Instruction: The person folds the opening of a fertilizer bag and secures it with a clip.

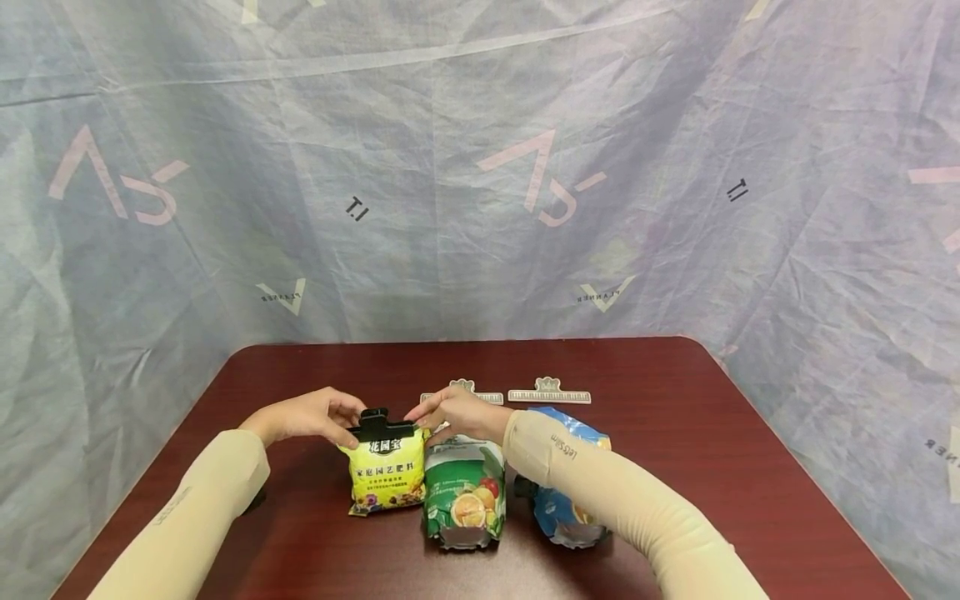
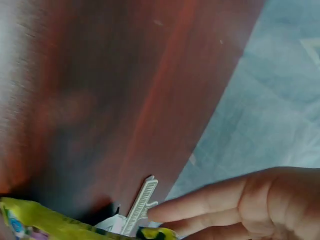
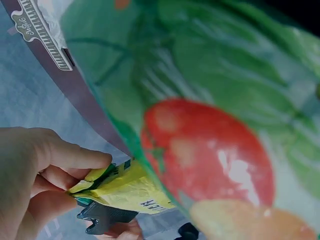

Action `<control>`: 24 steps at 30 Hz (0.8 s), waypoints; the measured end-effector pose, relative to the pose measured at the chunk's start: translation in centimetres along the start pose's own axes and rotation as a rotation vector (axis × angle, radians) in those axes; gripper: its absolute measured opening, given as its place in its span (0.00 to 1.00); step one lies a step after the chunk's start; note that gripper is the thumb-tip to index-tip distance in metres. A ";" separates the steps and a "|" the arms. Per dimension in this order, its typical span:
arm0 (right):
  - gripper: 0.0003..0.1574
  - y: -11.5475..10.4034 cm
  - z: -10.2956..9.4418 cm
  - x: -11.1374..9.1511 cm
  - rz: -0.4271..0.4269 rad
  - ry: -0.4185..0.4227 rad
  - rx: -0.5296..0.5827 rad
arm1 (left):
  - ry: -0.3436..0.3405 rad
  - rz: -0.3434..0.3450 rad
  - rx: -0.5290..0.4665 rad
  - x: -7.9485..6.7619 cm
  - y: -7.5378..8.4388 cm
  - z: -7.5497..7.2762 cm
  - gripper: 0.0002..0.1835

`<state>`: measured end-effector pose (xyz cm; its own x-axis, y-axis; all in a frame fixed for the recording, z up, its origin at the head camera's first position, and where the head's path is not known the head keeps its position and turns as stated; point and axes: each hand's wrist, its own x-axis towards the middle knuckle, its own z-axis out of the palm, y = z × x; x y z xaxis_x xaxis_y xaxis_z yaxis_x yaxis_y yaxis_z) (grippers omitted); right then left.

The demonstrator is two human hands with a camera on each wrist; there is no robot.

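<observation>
A small yellow fertilizer bag (image 1: 386,475) stands upright left of the table's middle. A wide black clip (image 1: 378,427) sits across its top edge. My left hand (image 1: 326,417) holds the bag's upper left corner, thumb in front and fingers behind. In the left wrist view its long fingers (image 2: 200,210) extend over the yellow top. My right hand (image 1: 457,412) pinches the upper right corner between thumb and fingers, plainly seen in the right wrist view beside the clip (image 3: 107,215). A green bag with printed fruit (image 1: 465,492) stands right beside the yellow one, under my right wrist.
A blue bag (image 1: 558,508) is partly hidden under my right forearm, with a black clip (image 1: 525,486) at its left side. Two pale clips with keyboard patterns, one left (image 1: 427,397) and one right (image 1: 550,395), lie at the back. A black object (image 1: 257,501) shows beside my left sleeve.
</observation>
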<state>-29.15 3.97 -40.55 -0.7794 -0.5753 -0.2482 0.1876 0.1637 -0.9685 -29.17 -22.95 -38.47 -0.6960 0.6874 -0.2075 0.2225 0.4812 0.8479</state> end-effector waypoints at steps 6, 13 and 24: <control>0.15 -0.1 -0.2 -0.2 0.000 -0.036 -0.006 | 0.117 0.053 -0.044 -1.3 -1.9 0.7 0.21; 0.17 0.2 -0.2 -0.4 -0.002 -0.039 0.002 | 0.206 0.106 -0.147 -1.7 -4.1 1.7 0.21; 0.18 0.6 -0.1 -0.5 -0.050 -0.101 -0.053 | 0.290 0.172 -0.271 -1.8 -5.5 3.0 0.19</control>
<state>-28.72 4.44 -40.99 -0.7226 -0.6610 -0.2025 0.1155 0.1734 -0.9781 -27.03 -25.20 -44.21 -0.8360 0.5453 0.0610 0.1917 0.1862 0.9636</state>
